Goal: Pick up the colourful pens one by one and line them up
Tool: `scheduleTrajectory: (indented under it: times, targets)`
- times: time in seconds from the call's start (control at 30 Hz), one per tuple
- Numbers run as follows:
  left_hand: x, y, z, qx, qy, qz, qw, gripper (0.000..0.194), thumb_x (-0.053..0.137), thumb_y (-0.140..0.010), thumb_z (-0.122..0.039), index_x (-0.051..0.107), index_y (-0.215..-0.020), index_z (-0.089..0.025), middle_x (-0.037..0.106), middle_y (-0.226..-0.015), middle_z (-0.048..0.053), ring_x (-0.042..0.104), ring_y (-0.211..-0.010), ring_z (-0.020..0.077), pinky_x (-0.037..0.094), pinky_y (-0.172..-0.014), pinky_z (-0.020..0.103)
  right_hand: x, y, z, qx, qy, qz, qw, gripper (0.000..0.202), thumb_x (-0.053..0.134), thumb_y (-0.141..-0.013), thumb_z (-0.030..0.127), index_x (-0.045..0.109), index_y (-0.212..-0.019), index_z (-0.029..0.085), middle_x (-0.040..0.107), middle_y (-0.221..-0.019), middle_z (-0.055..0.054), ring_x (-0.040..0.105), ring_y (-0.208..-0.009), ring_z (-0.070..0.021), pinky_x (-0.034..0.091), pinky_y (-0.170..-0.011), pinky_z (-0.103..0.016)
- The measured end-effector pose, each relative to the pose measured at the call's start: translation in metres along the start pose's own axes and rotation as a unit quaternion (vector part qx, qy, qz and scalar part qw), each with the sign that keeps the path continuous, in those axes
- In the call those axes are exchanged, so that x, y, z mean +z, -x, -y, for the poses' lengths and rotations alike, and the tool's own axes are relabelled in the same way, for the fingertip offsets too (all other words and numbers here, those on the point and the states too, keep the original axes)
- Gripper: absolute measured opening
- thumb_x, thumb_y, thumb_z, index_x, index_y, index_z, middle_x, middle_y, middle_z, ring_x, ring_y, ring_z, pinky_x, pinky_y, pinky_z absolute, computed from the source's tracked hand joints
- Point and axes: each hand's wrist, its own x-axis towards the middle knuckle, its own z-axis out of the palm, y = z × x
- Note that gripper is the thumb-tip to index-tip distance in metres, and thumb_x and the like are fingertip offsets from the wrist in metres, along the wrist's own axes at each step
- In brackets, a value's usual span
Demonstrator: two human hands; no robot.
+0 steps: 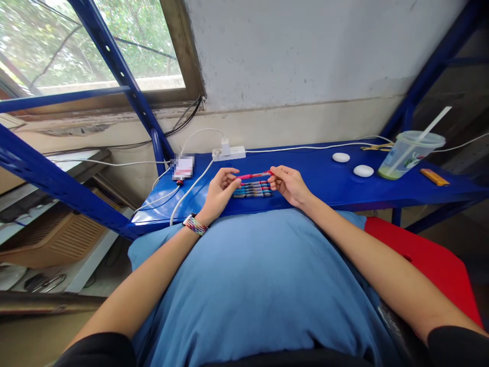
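A pink pen (pixel 252 176) with a clear barrel is held level between my two hands, just above the blue shelf. Its left end is pinched by my left hand (pixel 222 187), which has a watch with a colourful woven band at the wrist. The fingers of my right hand (pixel 288 184) are closed on the other end. Directly below lie several pens (pixel 252 189) side by side in a stack of rows, some with red parts and some with blue. Their ends are partly covered by my fingers.
On the blue shelf (pixel 317 184) stand a white power strip (pixel 231 153) with cables and a blurred-out device (pixel 183 167) at left. Two white egg-shaped items (pixel 363 171), a plastic cup (pixel 407 155) with a straw and an orange item (pixel 434 177) are at right. A blue pillow (pixel 267 275) covers my lap.
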Motion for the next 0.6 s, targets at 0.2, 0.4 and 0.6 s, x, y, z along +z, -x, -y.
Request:
scheduleTrajectory:
  times: [0.2,0.4,0.6]
  targets:
    - [-0.0013,0.0008,0.0004,0.034,-0.005,0.016,0.999,0.040,0.077,-0.096,-0.036,0.067,-0.133,-0.025,0.078,-0.104,0.006,0.075,-0.101,0.0216,0.059,-0.097,0.039,0.0001,-0.0004,-0.0009,0.001,-0.002,0.012,1.000,0.049,0.103,-0.069,0.056,0.069,-0.076,0.022,0.076,-0.070,-0.002,0.065,-0.057,-0.0128,0.057,-0.053,-0.025]
    - [-0.0013,0.0016,-0.0018,0.007,-0.057,0.024,0.998,0.032,0.063,-0.105,-0.040,0.069,-0.132,-0.025,0.076,-0.091,0.003,0.074,-0.092,0.0217,0.057,-0.097,0.040,0.0004,0.0002,-0.0012,0.002,0.001,0.009,1.000,0.046,0.102,-0.071,0.054,0.070,-0.078,0.021,0.076,-0.071,-0.002,0.065,-0.057,-0.0122,0.057,-0.055,-0.025]
    - [-0.0004,0.0020,-0.0031,0.056,-0.081,0.007,0.995,0.039,0.076,-0.093,-0.026,0.068,-0.131,-0.026,0.078,-0.110,0.005,0.073,-0.109,0.0240,0.054,-0.107,0.042,0.0008,0.0000,-0.0003,0.005,0.000,0.001,1.000,0.045,0.101,-0.073,0.052,0.069,-0.078,0.021,0.076,-0.071,-0.002,0.066,-0.057,-0.0122,0.057,-0.056,-0.024]
